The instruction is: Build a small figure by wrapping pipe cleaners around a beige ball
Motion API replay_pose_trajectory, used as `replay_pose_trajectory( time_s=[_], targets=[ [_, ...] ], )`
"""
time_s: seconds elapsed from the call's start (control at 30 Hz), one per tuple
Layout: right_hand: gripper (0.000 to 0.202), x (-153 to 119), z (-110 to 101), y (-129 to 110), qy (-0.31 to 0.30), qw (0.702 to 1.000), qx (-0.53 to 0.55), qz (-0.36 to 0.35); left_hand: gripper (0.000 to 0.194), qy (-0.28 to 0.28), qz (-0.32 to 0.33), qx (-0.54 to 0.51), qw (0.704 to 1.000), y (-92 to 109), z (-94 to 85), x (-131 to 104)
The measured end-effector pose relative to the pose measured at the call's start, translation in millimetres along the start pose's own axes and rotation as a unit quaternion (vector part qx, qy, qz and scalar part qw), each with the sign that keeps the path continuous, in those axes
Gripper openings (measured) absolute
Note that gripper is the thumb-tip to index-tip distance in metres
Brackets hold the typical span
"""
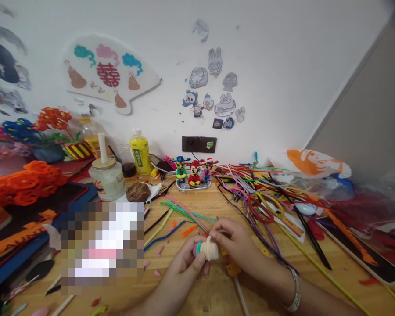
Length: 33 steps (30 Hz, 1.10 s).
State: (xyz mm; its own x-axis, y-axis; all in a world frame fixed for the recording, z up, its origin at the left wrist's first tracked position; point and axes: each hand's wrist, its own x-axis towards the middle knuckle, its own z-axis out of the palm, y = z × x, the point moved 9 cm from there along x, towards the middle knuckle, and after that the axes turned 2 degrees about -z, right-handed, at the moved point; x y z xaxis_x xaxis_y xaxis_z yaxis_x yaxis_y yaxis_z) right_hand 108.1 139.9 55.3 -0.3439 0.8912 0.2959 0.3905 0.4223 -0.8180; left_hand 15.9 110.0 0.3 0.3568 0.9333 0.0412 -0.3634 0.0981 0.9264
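Observation:
My left hand (189, 261) is closed round a small rounded piece wound from pipe cleaners (211, 251), cream at one end with a teal and a pinkish-purple band. The thumb presses on its side. My right hand (235, 239), with a beaded bracelet (295, 292) at the wrist, pinches a cream pipe cleaner strand (209, 238) at the top of the piece. Just beneath the right hand lies a partly hidden yellow-orange object (232, 268). Pink and green pipe cleaners (187, 213) lie behind the hands.
Three pipe cleaner figures (194, 173) stand on a small tray at the back. A tangle of pipe cleaners (260, 202) with red-handled scissors (258, 208) covers the right. To the left are a glass jar (107, 180), a yellow bottle (140, 153) and orange pipe cleaner flowers (29, 182).

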Motion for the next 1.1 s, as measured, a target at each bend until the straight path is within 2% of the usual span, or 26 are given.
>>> replay_pose_trajectory(
  time_s=[0.13, 0.33, 0.5, 0.63, 0.73, 0.83, 1.1],
  targets=[
    [0.016, -5.1, 6.8, -4.6, 0.002, 0.998, -0.051, -0.033, 0.035, 0.022, 0.023, 0.000, 0.999, 6.6, -5.0, -0.2],
    [0.020, -11.1, 25.9, -4.5, -0.053, 0.985, -0.157, -0.055, 0.036, 0.072, 0.026, 0.059, 0.995, 17.5, -9.8, -5.6],
    [0.018, -20.6, 43.0, -6.5, -0.102, 0.938, -0.322, -0.079, 0.030, 0.164, 0.045, 0.129, 0.977, 25.7, -27.9, -9.2],
    [0.013, -29.9, 56.4, -21.8, -0.130, 0.895, -0.399, -0.149, 0.026, 0.194, 0.061, 0.190, 0.960, 31.4, -35.1, -8.2],
    [0.011, -33.8, 57.1, -35.4, -0.131, 0.885, -0.404, -0.192, 0.022, 0.189, 0.057, 0.235, 0.952, 32.0, -33.6, -6.5],
    [0.010, -34.1, 49.7, -45.1, -0.124, 0.889, -0.388, -0.209, 0.022, 0.176, 0.052, 0.237, 0.954, 29.8, -30.9, -5.6],
    [0.012, -29.6, 24.4, -61.1, -0.155, 0.898, -0.363, -0.194, 0.018, 0.111, 0.048, 0.237, 0.964, 19.6, -20.9, -4.4]
  ],
)
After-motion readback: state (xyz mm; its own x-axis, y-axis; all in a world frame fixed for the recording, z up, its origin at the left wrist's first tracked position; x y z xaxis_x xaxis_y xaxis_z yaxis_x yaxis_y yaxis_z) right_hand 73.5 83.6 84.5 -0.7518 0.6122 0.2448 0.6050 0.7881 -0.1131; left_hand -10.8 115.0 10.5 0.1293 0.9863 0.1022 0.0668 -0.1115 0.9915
